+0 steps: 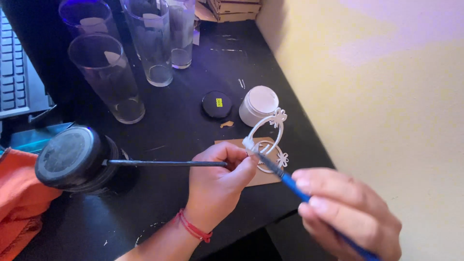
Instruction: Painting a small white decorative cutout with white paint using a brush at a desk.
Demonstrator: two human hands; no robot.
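Nearest the camera, the right hand [345, 212] is closed around a blue-handled paintbrush [282, 176], whose white-loaded bristle tip reaches up and left to the thin white cut-out ring ornament with a small flower shape on its rim [268, 128]. Just beyond, the left hand [220, 176], with a red cord bracelet [193, 227] at the wrist, pinches that ornament at its lower edge and holds it upright above a small brown cardboard square [263, 176] lying on the black tabletop [164, 121]. A second white ring ornament with a flower [278, 159] lies flat on the cardboard, partly hidden by the fingers and the brush.

To the left, a thin dark rod [164, 163] runs across from the left hand to a round black disc-shaped object [72, 157]; how the rod is held cannot be made out. An orange cloth [17, 203] lies at the left edge.

Farther back sit one round black lid [216, 104] and one open white jar of white paint [258, 104], near each other. Beyond them stand four tall clear drinking glasses [108, 77], then a grey keyboard [14, 72] at far left and a stack of light wooden pieces [234, 9] at the top. A yellow wall [377, 96] bounds the right side.
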